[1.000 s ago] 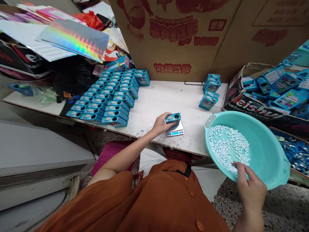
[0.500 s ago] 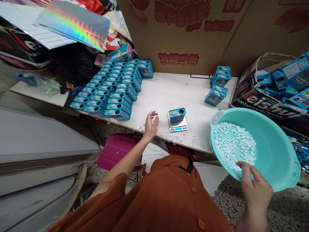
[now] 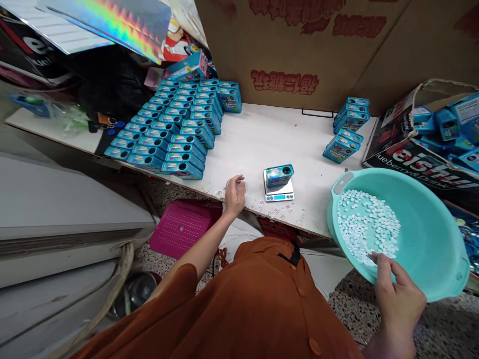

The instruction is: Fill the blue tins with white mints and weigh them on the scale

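My left hand (image 3: 235, 195) rests at the table's front edge, left of the scale, with its fingers loosely bent and nothing in them. A small digital scale (image 3: 279, 197) with a lit blue display carries an upright blue candy box (image 3: 280, 175), which has a round dark spot on top. To the right, my right hand (image 3: 399, 291) reaches over the near rim of a turquoise basin (image 3: 422, 224). Its thumb and fingertips are pinched together at the small white candies (image 3: 368, 219) in the basin. What the fingertips hold is too small to make out.
Rows of blue boxes (image 3: 168, 129) stand at the left, and several more (image 3: 341, 145) at the back right. An open black carton (image 3: 415, 154) full of blue boxes is behind the basin. Large cardboard (image 3: 284, 55) walls the back. A magenta stool (image 3: 179, 229) is below.
The view has shifted slightly. My left hand's fingers have curled in and lowered toward the table edge. My right hand stays at the candies, with little change.
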Tool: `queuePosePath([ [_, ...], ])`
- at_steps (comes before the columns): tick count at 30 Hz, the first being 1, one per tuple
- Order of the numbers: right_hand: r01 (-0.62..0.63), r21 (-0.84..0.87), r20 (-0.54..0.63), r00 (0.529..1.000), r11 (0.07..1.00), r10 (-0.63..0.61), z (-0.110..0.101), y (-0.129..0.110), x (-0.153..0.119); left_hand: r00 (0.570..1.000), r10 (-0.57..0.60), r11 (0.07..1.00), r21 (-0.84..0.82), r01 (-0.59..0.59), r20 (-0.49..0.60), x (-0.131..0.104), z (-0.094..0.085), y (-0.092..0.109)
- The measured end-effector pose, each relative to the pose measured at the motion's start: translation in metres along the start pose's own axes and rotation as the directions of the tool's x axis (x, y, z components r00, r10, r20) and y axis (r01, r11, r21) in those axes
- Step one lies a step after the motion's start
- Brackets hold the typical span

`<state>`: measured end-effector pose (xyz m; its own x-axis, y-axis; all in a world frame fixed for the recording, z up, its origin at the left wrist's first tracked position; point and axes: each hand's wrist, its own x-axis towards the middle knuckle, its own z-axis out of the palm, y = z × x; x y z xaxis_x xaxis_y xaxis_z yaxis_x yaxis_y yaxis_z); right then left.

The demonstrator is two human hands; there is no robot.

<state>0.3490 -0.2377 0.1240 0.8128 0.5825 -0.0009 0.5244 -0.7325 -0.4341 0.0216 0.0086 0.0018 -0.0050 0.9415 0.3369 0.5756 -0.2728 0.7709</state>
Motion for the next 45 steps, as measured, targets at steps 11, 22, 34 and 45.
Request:
queuePosePath([
  [11, 0.268, -0.073, 0.518, 0.833, 0.961, -0.193, 0.011, 0.02, 0.053, 0.999, 0.038, 0.999, 0.038, -0.038, 0.007, -0.001, -0.001, 0.001],
  [22, 0.399, 0.001, 0.628, 0.713, 0.917, -0.312, 0.053, -0.007, 0.092, 0.998, 0.056, 0.998, 0.041, -0.055, -0.026, -0.001, -0.001, -0.001],
  [34, 0.477, -0.034, 0.587, 0.721, 0.878, -0.369, 0.049, -0.016, 0.099, 0.995, 0.098, 0.995, 0.029, -0.097, -0.035, 0.0, -0.001, -0.008],
  [45, 0.321, 0.041, 0.538, 0.791, 0.946, -0.292, 0.03, -0.029, 0.119, 0.992, 0.119, 0.992, 0.039, -0.117, -0.042, -0.001, -0.001, -0.006],
])
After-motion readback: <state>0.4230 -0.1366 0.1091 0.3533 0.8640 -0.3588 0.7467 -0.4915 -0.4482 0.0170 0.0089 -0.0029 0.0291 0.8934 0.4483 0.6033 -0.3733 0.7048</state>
